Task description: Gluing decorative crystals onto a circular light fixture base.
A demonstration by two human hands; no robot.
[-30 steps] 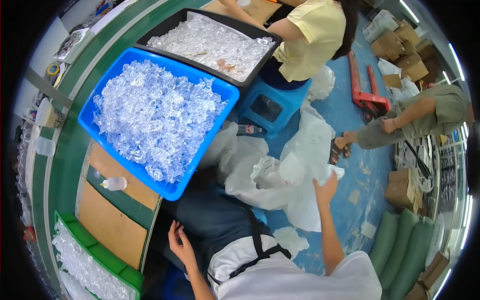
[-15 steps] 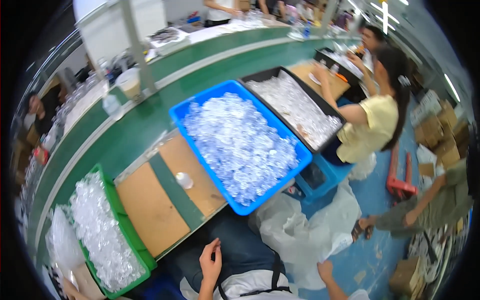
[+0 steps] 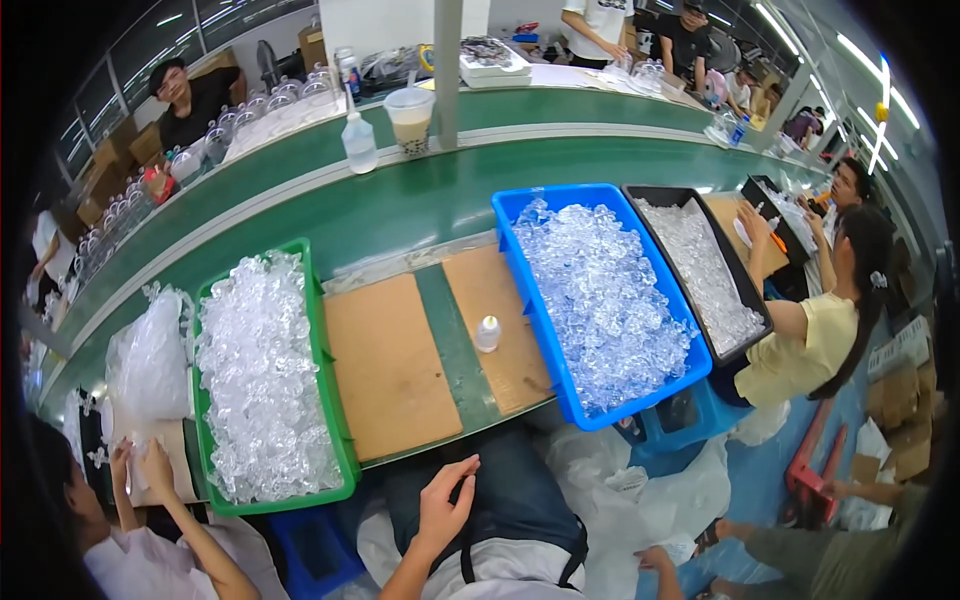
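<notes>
White, translucent plastic film (image 3: 690, 492) lies crumpled on the blue floor (image 3: 772, 465) to the right, near the close end of the blue rectangular plastic tray (image 3: 655, 393). From here I cannot tell whether the right hand (image 3: 657, 562), beside it, grips any; the left hand (image 3: 443, 508) hovers empty above dark trousers (image 3: 520, 490), fingers loosely curled. Such slippery film, I'd judge, handles best gathered in broad folds, not pinched at one edge.
</notes>
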